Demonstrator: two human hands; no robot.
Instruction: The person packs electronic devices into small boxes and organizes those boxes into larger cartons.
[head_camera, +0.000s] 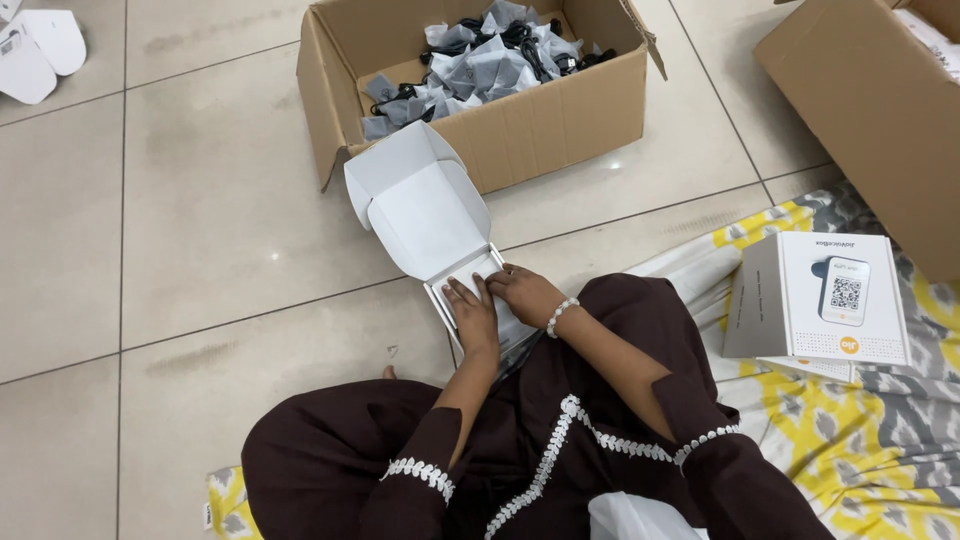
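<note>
Tiled floor (200, 200) | small white box (440, 225), lid flapped back, near the knees | left hand (472, 315) and right hand (525, 293) flat inside, fingers spread, probably seating contents | cable-filled carton (500, 80) far

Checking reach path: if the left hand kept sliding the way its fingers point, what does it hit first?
Probably the raised lid of the small white box under the left hand; the cardboard carton stands behind it. Depth is unclear.

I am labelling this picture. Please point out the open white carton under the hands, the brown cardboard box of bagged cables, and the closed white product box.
open white carton (425, 205), head view, inside of raised lid
brown cardboard box (560, 125), head view, front wall
closed white product box (800, 300), head view, top face
</note>
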